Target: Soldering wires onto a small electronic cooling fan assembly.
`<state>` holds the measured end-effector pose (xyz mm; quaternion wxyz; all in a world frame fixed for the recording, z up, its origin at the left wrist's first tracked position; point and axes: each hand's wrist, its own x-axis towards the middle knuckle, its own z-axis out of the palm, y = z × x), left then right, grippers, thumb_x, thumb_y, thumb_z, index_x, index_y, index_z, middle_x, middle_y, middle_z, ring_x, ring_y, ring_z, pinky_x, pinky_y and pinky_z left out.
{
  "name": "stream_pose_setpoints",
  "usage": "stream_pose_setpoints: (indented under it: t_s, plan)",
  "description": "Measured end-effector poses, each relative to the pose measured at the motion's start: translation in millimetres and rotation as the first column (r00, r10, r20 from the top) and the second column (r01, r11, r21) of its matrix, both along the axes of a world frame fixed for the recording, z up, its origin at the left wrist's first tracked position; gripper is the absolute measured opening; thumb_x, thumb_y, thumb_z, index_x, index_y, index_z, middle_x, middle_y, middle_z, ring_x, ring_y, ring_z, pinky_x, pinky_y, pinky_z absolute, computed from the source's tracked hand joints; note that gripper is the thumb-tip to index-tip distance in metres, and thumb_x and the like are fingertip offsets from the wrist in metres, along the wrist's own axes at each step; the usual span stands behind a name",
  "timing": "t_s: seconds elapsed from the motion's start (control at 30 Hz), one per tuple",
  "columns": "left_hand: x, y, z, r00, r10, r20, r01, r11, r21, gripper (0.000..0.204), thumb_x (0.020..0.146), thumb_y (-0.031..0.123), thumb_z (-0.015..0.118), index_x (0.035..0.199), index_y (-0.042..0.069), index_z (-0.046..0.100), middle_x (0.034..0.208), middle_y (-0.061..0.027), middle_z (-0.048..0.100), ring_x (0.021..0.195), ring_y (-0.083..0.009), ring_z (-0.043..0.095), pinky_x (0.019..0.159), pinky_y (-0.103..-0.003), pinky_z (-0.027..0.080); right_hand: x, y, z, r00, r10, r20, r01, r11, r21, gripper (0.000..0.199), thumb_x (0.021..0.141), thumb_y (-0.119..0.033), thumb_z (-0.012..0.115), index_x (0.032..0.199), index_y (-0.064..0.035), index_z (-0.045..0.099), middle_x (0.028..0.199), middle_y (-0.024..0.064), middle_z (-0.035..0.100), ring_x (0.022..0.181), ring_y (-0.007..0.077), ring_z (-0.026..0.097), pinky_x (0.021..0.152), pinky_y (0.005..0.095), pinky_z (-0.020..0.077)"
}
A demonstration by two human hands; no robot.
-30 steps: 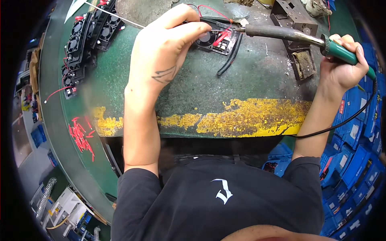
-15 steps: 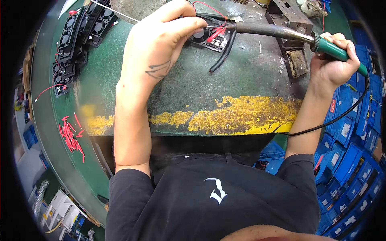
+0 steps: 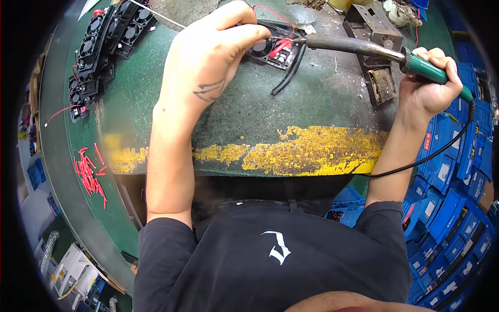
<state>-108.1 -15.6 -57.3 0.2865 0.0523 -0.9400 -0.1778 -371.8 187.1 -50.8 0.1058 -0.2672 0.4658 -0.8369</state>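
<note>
My right hand (image 3: 430, 86) is wrapped round the green handle of a soldering iron (image 3: 358, 46), whose tip points left over a small black fan unit (image 3: 261, 50). Red pieces and wires (image 3: 282, 48) lie on that unit at the tip. Fingers pinched, my left hand (image 3: 208, 65) holds thin solder wire (image 3: 158, 15); its end reaches from the fingertips toward the iron's tip. The hand hides part of the fan. A thick black cable (image 3: 287, 77) curves down beside the unit. Whether solder and tip touch is too small to tell.
Stacked black fan units (image 3: 93, 49) stand at the far left, above a pile of red sleeves (image 3: 89, 174). A metal stand (image 3: 374, 31) with a worn sponge (image 3: 383, 85) sits at right. Blue bins (image 3: 447, 166) line the right side. The iron's black cord (image 3: 431, 160) passes my right forearm.
Both hands keep their grips. The iron and my right hand have shifted slightly left and down; my left hand has moved a little right. The view has shifted slightly.
</note>
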Motion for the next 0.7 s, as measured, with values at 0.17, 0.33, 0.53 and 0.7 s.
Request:
stream_pose_setpoints:
  t_s: [0.17, 0.33, 0.53, 0.7]
  plan:
    - [-1.0, 0.0, -0.3, 1.000, -0.003, -0.002, 0.003, 1.000, 0.006, 0.020, 0.082, 0.001, 0.074, 0.102, 0.003, 0.072, 0.090, -0.0088, 0.062, 0.080, -0.0259, 0.064, 0.072, -0.031, 0.052, 1.8, -1.6, -0.1, 1.000, 0.001, 0.001, -0.001, 1.000, -0.019, 0.030, 0.089, -0.023, 0.050, 0.071, 0.0002, 0.057, 0.074, 0.0108, 0.054, 0.072, 0.0249, 0.049, 0.075, 0.0368, 0.0441]
    - [-0.5, 0.4, -0.2, 1.000, 0.000, -0.014, 0.000, 1.000, -0.003, 0.019, 0.082, 0.001, 0.074, 0.101, 0.003, 0.072, 0.090, -0.0091, 0.062, 0.080, -0.0266, 0.064, 0.072, -0.032, 0.052, 3.1, -2.5, 0.3, 1.000, 0.018, 0.004, -0.018, 0.999, -0.030, 0.029, 0.088, -0.023, 0.050, 0.072, 0.0001, 0.057, 0.075, 0.0108, 0.054, 0.073, 0.0246, 0.049, 0.075, 0.0364, 0.0441]
    - [0.7, 1.4, 1.2, 1.000, 0.017, 0.002, -0.017, 1.000, 0.001, 0.018, 0.083, 0.001, 0.074, 0.101, 0.003, 0.072, 0.091, -0.0092, 0.062, 0.081, -0.0271, 0.065, 0.072, -0.032, 0.052, 3.9, -3.0, 1.2, 1.000, 0.013, -0.005, -0.013, 0.999, -0.030, 0.029, 0.088, -0.023, 0.050, 0.072, -0.0004, 0.056, 0.075, 0.0105, 0.053, 0.072, 0.0243, 0.049, 0.073, 0.0361, 0.0439]
    - [0.3, 1.7, 0.4, 1.000, 0.018, 0.008, -0.018, 1.000, 0.016, 0.018, 0.083, 0.002, 0.074, 0.101, 0.004, 0.072, 0.091, -0.0088, 0.062, 0.082, -0.0273, 0.065, 0.073, -0.032, 0.052, 5.1, -3.7, 2.4, 1.000, -0.006, -0.016, 0.006, 0.999, -0.033, 0.028, 0.088, -0.023, 0.050, 0.071, -0.0011, 0.055, 0.074, 0.0105, 0.053, 0.070, 0.0243, 0.048, 0.070, 0.0357, 0.0432]
